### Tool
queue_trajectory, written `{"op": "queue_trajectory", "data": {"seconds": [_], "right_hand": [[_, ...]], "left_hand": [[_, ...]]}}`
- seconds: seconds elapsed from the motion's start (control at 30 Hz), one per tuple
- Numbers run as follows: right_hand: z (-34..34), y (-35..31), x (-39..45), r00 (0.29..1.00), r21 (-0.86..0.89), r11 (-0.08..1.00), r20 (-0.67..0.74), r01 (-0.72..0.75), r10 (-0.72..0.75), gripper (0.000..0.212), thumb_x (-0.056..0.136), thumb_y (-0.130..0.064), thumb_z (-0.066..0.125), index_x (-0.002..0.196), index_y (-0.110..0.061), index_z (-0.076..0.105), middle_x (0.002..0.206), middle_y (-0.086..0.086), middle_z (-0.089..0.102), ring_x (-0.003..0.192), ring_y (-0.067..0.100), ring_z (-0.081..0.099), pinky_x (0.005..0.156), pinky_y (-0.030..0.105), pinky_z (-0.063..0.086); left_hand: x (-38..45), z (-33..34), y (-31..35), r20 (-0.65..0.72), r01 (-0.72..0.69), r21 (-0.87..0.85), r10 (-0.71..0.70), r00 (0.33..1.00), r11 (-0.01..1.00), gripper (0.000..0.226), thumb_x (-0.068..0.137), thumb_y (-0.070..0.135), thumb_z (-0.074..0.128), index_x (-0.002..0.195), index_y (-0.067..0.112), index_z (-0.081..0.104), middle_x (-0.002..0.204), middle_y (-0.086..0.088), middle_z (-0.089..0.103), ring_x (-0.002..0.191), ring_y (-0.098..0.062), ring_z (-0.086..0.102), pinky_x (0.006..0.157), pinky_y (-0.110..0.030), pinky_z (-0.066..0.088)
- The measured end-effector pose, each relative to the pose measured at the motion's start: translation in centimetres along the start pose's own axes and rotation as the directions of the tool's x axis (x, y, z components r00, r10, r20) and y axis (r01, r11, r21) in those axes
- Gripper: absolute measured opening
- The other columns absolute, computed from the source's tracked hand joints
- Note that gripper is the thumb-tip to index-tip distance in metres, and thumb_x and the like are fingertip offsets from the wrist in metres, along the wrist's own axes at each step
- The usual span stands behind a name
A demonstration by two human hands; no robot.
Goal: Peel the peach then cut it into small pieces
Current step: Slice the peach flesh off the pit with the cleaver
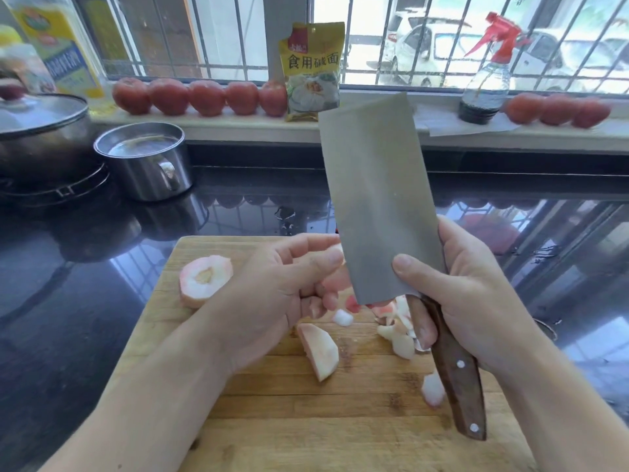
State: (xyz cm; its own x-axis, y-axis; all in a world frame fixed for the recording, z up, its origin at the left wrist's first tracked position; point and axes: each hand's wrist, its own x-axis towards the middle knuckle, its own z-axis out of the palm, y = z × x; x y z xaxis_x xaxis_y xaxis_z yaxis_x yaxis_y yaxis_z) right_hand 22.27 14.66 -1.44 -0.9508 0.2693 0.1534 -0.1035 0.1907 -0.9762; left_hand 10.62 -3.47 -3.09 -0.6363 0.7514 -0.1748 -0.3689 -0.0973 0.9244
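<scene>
A peeled peach remnant [204,281] with its pit showing lies at the left of the wooden cutting board [272,420]. A larger peach wedge [320,349] lies mid-board, and several small pieces [401,338] lie under the knife. My right hand [466,294] grips the brown handle of a cleaver [377,199], the broad blade raised upright and tilted left. My left hand [289,287] hovers beside the blade, fingers reaching to its flat side near the edge. Whether they touch the blade or hold a piece is unclear.
A steel mug of water [146,161] and a lidded pot [41,137] stand at the back left on the dark counter [68,301]. Tomatoes [200,97], a yellow packet [313,69] and a spray bottle [486,90] line the windowsill.
</scene>
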Motion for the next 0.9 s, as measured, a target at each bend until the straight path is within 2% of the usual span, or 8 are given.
{"op": "queue_trajectory", "data": {"seconds": [0.07, 0.13, 0.2, 0.27, 0.43, 0.6, 0.73, 0.9], "right_hand": [[-0.2, 0.1, 0.1, 1.000, -0.038, 0.999, -0.015, -0.013, 0.012, 0.028, 0.102, -0.011, 0.057, 0.115, -0.035, 0.061, 0.085, 0.038, 0.062, 0.035, 0.035, 0.043, 0.037, 0.032, 0.042], [-0.5, 0.2, 0.1, 0.999, -0.076, 0.997, -0.037, -0.020, 0.017, 0.026, 0.102, -0.013, 0.056, 0.118, -0.033, 0.058, 0.089, 0.025, 0.070, 0.035, 0.034, 0.046, 0.037, 0.033, 0.043], [-0.7, 0.4, 0.1, 0.998, -0.119, 0.993, -0.061, -0.020, 0.013, 0.025, 0.103, -0.014, 0.056, 0.119, -0.032, 0.057, 0.094, 0.019, 0.073, 0.034, 0.031, 0.048, 0.038, 0.033, 0.044], [-0.9, 0.5, 0.1, 0.997, -0.171, 0.985, -0.075, -0.026, 0.014, 0.024, 0.103, -0.018, 0.057, 0.118, -0.038, 0.057, 0.090, 0.021, 0.073, 0.036, 0.034, 0.051, 0.042, 0.039, 0.046], [-1.0, 0.5, 0.1, 0.997, -0.193, 0.980, -0.080, -0.036, 0.020, 0.025, 0.103, -0.022, 0.058, 0.119, -0.042, 0.057, 0.091, 0.018, 0.074, 0.038, 0.035, 0.052, 0.046, 0.045, 0.049], [-0.6, 0.5, 0.1, 0.995, -0.155, 0.988, -0.104, -0.029, 0.013, 0.026, 0.102, -0.015, 0.056, 0.118, -0.035, 0.057, 0.092, 0.015, 0.075, 0.035, 0.034, 0.049, 0.040, 0.036, 0.045], [-0.5, 0.5, 0.1, 0.989, -0.155, 0.988, -0.146, -0.015, -0.008, 0.026, 0.102, -0.011, 0.056, 0.115, -0.033, 0.058, 0.081, 0.026, 0.070, 0.033, 0.035, 0.048, 0.038, 0.034, 0.044], [-0.9, 0.4, 0.0, 0.984, -0.228, 0.973, -0.177, -0.032, -0.009, 0.024, 0.101, -0.021, 0.057, 0.113, -0.042, 0.057, 0.080, 0.015, 0.073, 0.038, 0.036, 0.055, 0.048, 0.047, 0.053]], "left_hand": [[-0.1, 0.0, 0.0, 0.035, 0.001, -0.010, -0.001, 0.999, 1.000, 0.048, 0.082, 0.004, 0.078, 0.129, 0.010, 0.068, 0.085, -0.009, 0.068, 0.064, -0.016, 0.056, 0.061, -0.025, 0.045], [-0.1, 0.0, 0.0, 0.014, -0.033, 0.048, 0.032, 0.999, 0.998, 0.052, 0.082, -0.003, 0.078, 0.131, 0.013, 0.070, 0.087, -0.009, 0.068, 0.065, -0.015, 0.055, 0.062, -0.025, 0.045], [0.0, 0.0, -0.1, -0.052, -0.088, 0.200, 0.101, 0.994, 0.976, 0.049, 0.087, 0.004, 0.077, 0.133, 0.019, 0.069, 0.080, -0.006, 0.067, 0.067, -0.016, 0.055, 0.060, -0.024, 0.046], [0.0, 0.1, -0.2, -0.083, -0.133, 0.339, 0.171, 0.982, 0.931, 0.048, 0.090, 0.013, 0.078, 0.137, 0.023, 0.067, 0.076, -0.004, 0.070, 0.069, -0.018, 0.057, 0.062, -0.023, 0.048], [0.0, 0.3, -0.5, -0.074, -0.221, 0.429, 0.278, 0.958, 0.876, 0.048, 0.092, 0.012, 0.077, 0.137, 0.022, 0.065, 0.086, 0.000, 0.079, 0.079, -0.015, 0.073, 0.069, -0.025, 0.055], [-0.2, 0.6, -0.8, -0.082, -0.267, 0.439, 0.334, 0.939, 0.858, 0.048, 0.080, 0.031, 0.079, 0.127, 0.029, 0.068, 0.101, 0.003, 0.081, 0.096, -0.020, 0.078, 0.094, -0.047, 0.059], [-0.2, 0.9, -1.1, -0.100, -0.293, 0.486, 0.386, 0.917, 0.823, 0.040, 0.085, 0.026, 0.080, 0.122, 0.036, 0.068, 0.099, 0.010, 0.081, 0.095, -0.013, 0.078, 0.093, -0.044, 0.060], [-0.3, 1.2, -1.2, -0.121, -0.310, 0.518, 0.427, 0.896, 0.797, 0.036, 0.083, 0.036, 0.079, 0.118, 0.036, 0.070, 0.098, 0.015, 0.080, 0.091, -0.006, 0.077, 0.085, -0.034, 0.063]]}}
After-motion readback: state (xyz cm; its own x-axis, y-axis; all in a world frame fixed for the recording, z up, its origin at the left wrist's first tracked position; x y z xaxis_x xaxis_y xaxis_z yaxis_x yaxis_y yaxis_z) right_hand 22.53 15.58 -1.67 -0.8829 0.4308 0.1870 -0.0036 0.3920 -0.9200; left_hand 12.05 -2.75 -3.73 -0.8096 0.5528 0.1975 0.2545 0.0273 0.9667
